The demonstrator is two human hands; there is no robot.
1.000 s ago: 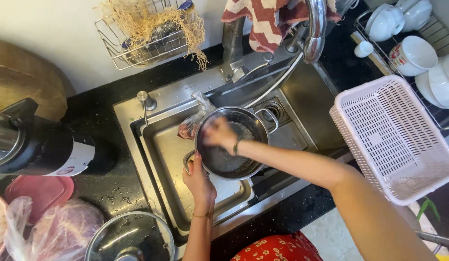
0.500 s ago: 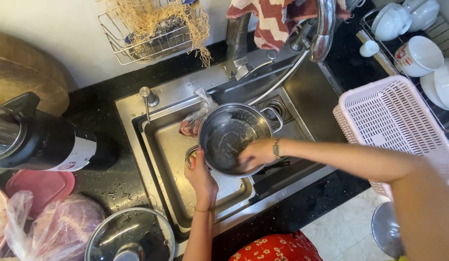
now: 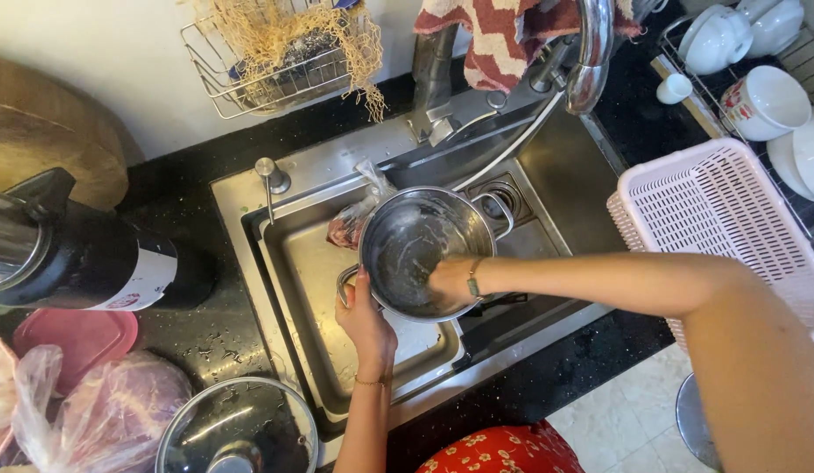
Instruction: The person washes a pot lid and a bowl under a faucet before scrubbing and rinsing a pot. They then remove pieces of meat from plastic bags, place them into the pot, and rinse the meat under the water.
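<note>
The right hand [image 3: 449, 282] reaches inside the steel pot [image 3: 420, 250], so its fingers and whatever they press are hidden; its grip cannot be judged. The left hand [image 3: 365, 317] covers the pot's near handle. The glass lid [image 3: 236, 429] and the plastic bags [image 3: 91, 412] are cut off by the bottom and left edges. The faucet [image 3: 591, 52] top and the white bowls [image 3: 766, 96] run past the frame.
</note>
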